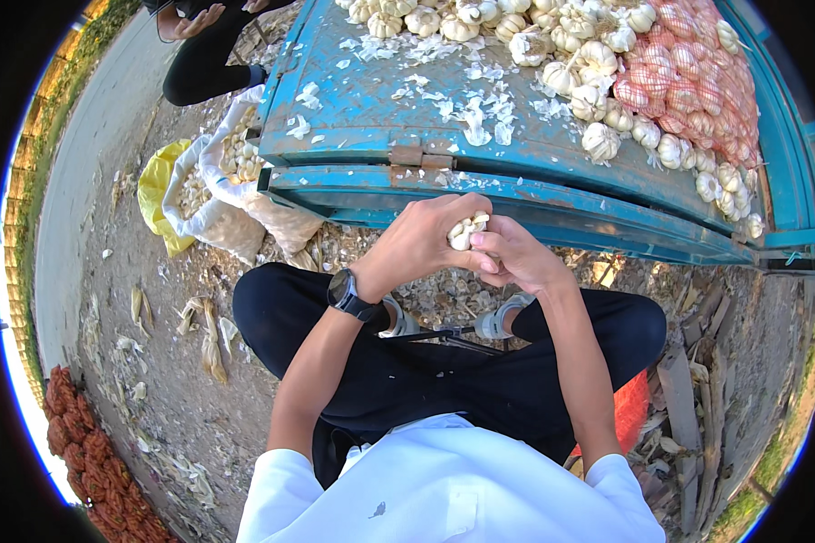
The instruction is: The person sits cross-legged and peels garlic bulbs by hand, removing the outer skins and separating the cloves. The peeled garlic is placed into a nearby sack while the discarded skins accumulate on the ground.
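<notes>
Several garlic cloves [467, 231] are bunched between my two hands, just in front of the edge of a blue metal truck bed [353, 122]. My left hand [424, 234] curls around them from the left, with a dark watch [343, 290] on its wrist. From the right, my right hand [513, 252] has its thumb pressed on the cloves. Whether the cloves still join at a base is hidden by the fingers. Whole garlic bulbs [579, 75] are heaped on the bed beyond, beside a red mesh sack [693, 81] full of bulbs.
Open sacks [227, 227] of loose cloves stand left of the bed, with a yellow sack [157, 197] behind. Garlic skins [475, 119] litter the bed. Another person's hand [199, 20] shows at upper left. Wooden boards [682, 400] lie at right; filled red sacks [95, 468] at lower left.
</notes>
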Motion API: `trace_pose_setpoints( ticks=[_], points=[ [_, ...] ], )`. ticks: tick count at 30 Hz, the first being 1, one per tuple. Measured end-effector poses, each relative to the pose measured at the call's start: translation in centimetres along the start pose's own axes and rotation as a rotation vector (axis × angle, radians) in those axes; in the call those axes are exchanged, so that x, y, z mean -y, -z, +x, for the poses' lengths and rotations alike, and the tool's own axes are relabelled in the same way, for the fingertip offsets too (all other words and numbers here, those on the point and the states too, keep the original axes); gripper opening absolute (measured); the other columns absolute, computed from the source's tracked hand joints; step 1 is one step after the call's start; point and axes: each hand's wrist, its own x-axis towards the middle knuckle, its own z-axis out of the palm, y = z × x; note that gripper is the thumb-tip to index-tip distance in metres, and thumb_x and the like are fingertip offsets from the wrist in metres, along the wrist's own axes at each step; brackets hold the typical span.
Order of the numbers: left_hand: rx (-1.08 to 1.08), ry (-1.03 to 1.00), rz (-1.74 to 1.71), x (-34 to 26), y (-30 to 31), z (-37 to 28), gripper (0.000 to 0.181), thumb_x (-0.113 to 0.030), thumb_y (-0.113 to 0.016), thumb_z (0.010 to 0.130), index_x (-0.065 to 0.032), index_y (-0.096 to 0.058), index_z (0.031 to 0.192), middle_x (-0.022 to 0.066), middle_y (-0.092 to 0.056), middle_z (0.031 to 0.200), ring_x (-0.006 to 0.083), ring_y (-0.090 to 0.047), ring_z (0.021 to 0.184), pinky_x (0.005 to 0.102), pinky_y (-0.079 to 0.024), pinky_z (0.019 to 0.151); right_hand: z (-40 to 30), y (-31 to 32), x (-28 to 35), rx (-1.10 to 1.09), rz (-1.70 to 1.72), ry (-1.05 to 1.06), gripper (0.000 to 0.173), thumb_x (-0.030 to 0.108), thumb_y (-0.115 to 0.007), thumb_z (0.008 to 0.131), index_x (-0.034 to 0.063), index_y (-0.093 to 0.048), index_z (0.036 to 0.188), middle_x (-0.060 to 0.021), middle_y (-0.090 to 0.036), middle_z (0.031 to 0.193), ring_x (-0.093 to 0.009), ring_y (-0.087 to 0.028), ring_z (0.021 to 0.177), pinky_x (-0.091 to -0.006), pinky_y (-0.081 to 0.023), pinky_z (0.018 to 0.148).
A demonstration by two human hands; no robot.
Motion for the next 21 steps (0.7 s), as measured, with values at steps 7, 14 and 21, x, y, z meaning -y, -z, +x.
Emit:
trace_pose_setpoints(
  ticks=[7,14,21],
  points=[
    [-0.026,0.016,-0.015,0.1,-0.2,0.0,0.062,-0.046,-0.086,0.070,-0.0070,-0.061,0.112,0.0098,-0.067,0.096,0.0312,-0.066,0.084,0.0377,-0.052,0.075,0.3,-0.1,-0.4,-0.052,0.031,0.010,0.024,0.026,-0.058,0.097,0.0021,-0.055,0.103,0.0078,-0.047,0.063,0.000,-0.032,0.043,-0.0199,-0.021,0.037],
    [-0.138,0.091,-0.147,0.5,-0.1,0.0,0.068,-0.049,-0.085,0.072,-0.0064,-0.059,0.118,0.0119,-0.066,0.096,0.0315,-0.065,0.083,0.0384,-0.052,0.075,0.1,0.1,-0.3,-0.020,0.098,0.022,0.015,0.020,-0.056,0.099,0.0049,-0.054,0.101,0.0049,-0.045,0.069,-0.001,-0.034,0.052,-0.0200,-0.022,0.043],
    [-0.225,0.025,0.069,0.6,-0.1,0.0,0.080,-0.053,-0.087,0.066,-0.0059,-0.057,0.123,0.0134,-0.065,0.113,0.0333,-0.065,0.101,0.0396,-0.052,0.083,0.3,-1.1,0.1,-0.124,0.051,0.023,0.022,0.026,-0.056,0.098,0.0051,-0.055,0.103,0.0027,-0.048,0.074,-0.001,-0.036,0.050,-0.0189,-0.021,0.041]
  ],
)
